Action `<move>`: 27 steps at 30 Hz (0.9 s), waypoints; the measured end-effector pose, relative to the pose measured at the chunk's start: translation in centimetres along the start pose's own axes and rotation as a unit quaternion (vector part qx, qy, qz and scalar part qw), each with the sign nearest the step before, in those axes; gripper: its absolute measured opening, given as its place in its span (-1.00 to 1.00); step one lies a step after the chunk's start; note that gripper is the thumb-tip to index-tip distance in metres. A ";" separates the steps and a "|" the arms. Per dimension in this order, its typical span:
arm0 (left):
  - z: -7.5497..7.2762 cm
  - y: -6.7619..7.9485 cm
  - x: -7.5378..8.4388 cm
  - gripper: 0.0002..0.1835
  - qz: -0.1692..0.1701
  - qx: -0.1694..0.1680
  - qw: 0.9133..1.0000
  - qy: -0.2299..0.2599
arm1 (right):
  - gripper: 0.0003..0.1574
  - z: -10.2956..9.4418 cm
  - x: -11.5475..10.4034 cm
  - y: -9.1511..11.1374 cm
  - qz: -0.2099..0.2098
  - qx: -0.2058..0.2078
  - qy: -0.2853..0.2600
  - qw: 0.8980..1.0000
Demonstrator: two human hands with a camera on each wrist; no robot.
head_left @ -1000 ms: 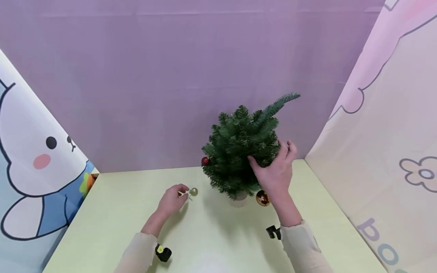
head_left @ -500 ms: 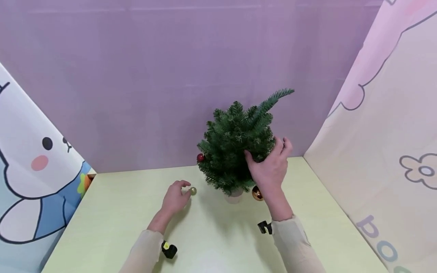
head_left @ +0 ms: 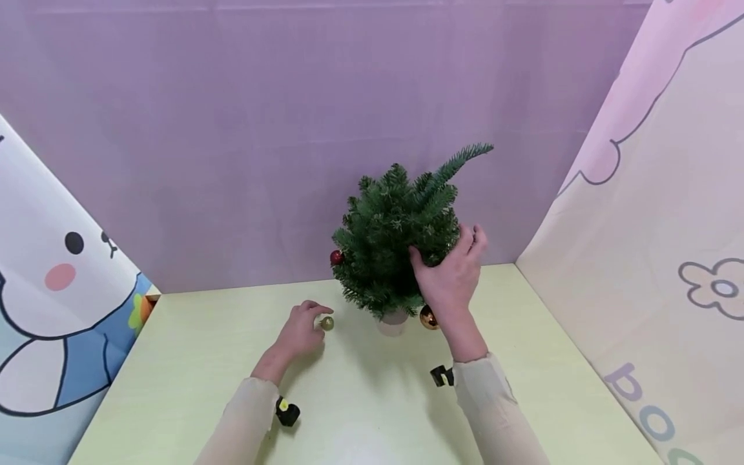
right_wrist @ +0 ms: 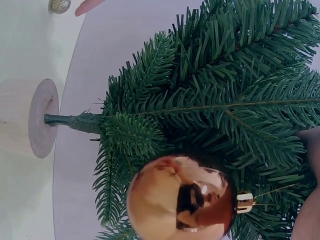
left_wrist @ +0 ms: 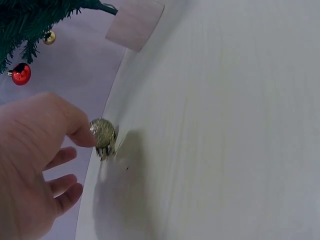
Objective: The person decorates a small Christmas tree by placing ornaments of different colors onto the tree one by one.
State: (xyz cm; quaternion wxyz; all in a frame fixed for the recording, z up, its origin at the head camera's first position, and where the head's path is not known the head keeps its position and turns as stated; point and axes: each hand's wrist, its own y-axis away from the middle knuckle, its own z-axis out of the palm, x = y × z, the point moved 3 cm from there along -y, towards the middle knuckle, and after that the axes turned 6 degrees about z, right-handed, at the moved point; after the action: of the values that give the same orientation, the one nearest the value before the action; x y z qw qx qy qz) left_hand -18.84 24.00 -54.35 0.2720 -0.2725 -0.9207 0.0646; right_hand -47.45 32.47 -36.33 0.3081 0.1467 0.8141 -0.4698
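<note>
A small green Christmas tree point(head_left: 395, 232) stands on a pale round base point(head_left: 392, 325) right of the table's middle. My right hand point(head_left: 450, 281) holds its right side, thumb in front; some fingers are hidden by the foliage. A shiny copper-gold bauble point(right_wrist: 180, 200) hangs low on that side, near my right wrist. On the tree's left hangs a red bauble point(head_left: 336, 258). A small glittery gold bauble point(head_left: 327, 323) lies on the table left of the base. Close over it is my left hand point(head_left: 299, 330), thumb and index finger parted around it; I cannot tell whether they touch.
Another small gold bauble point(left_wrist: 49, 37) hangs in the tree. The pale yellow table point(head_left: 192, 361) ends at a purple back wall point(head_left: 250, 148). Printed panels flank it, with a cartoon animal point(head_left: 52, 226) on the left and a flower point(head_left: 723, 287) on the right.
My left fingers have let go of the small gold bauble's loop and moved forward around the bauble. The tree has shifted slightly back and left with my right hand on it.
</note>
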 end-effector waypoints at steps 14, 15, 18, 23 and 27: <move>-0.7 0.4 -1.3 -0.48 0.022 -0.053 0.998 -0.010 | 0.14 -0.2 0.0 -0.1 0.009 -0.021 0.000 1.000; -0.7 0.4 -1.5 -0.48 0.017 -0.049 0.999 -0.002 | 0.14 -0.2 0.0 -0.1 0.008 -0.022 0.000 1.000; -0.7 0.4 -2.1 -0.49 0.000 -0.044 0.999 0.015 | 0.13 -0.1 0.1 -0.2 0.009 -0.026 0.001 1.000; -0.5 0.5 -2.8 -0.47 -0.001 -0.036 0.999 0.023 | 0.13 -0.1 0.3 -0.2 0.012 -0.026 0.002 1.000; -0.3 0.4 -2.9 -0.55 0.002 -0.019 1.000 0.023 | 0.13 0.0 0.3 -0.3 0.008 -0.026 -0.002 1.000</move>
State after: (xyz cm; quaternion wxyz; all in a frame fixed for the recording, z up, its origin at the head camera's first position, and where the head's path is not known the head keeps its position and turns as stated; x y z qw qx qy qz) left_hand -16.45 22.74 -55.61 0.2878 -0.2811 -0.9146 0.0410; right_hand -47.82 32.36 -36.32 0.3173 0.1443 0.8243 -0.4461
